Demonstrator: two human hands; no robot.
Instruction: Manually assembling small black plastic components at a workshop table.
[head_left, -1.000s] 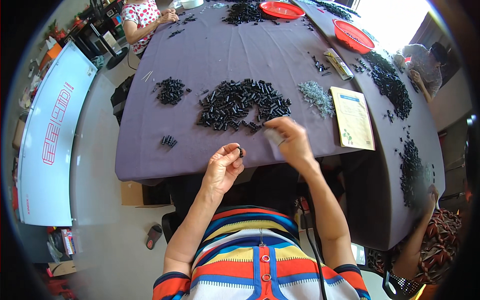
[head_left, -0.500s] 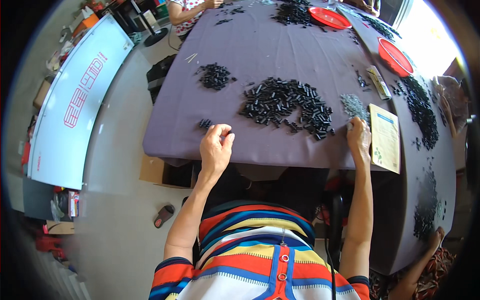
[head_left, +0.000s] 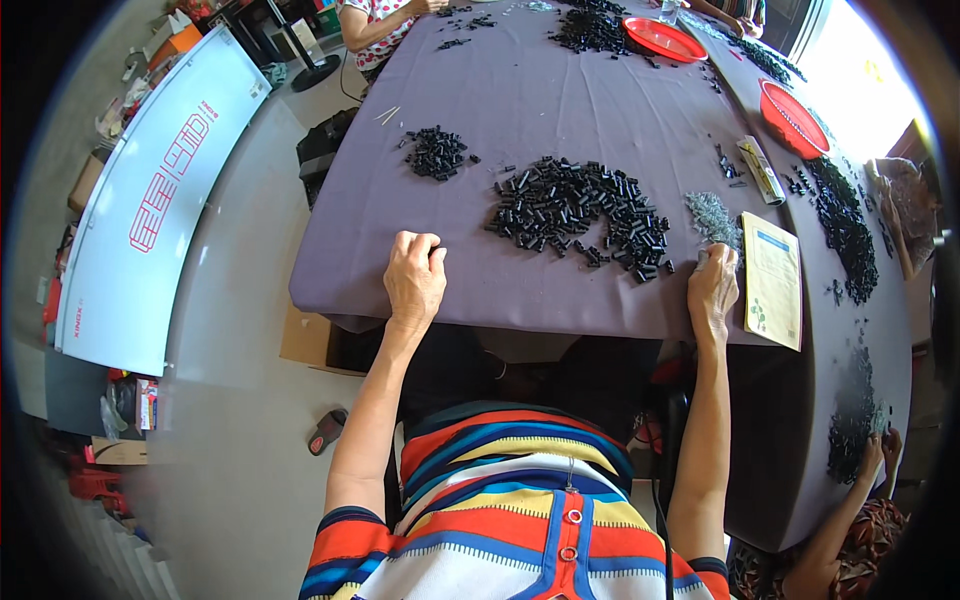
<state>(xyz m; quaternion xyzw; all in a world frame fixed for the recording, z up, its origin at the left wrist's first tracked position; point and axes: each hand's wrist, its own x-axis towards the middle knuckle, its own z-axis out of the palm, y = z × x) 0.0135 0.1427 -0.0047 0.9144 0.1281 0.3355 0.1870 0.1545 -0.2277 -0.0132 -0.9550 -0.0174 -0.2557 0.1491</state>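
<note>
My left hand (head_left: 414, 285) is closed over the purple-grey tablecloth, near the front edge on the left. Its curled fingers hide whatever they hold. Beyond it lies a small heap of short black tubular pieces (head_left: 437, 153). A larger heap of the same black pieces (head_left: 540, 205) spreads across the middle, between my two hands. On the right, my right hand (head_left: 713, 292) has its fingertips pinched together at the near edge of a pile of small clear-grey pieces (head_left: 712, 216). What sits in that pinch is too small to make out.
A cream paper packet (head_left: 772, 290) lies right of my right hand, with a yellow-and-white box (head_left: 762, 170) beyond. Two red baskets (head_left: 664, 40) (head_left: 795, 118) stand farther off. Co-workers' hands (head_left: 880, 455) are at the table's right and far sides. A white panel (head_left: 140, 210) stands at left.
My left hand has shifted slightly left and turned knuckles up; the few black pieces seen beside it are no longer visible. My right hand has barely moved, staying at the clear-grey pile.
</note>
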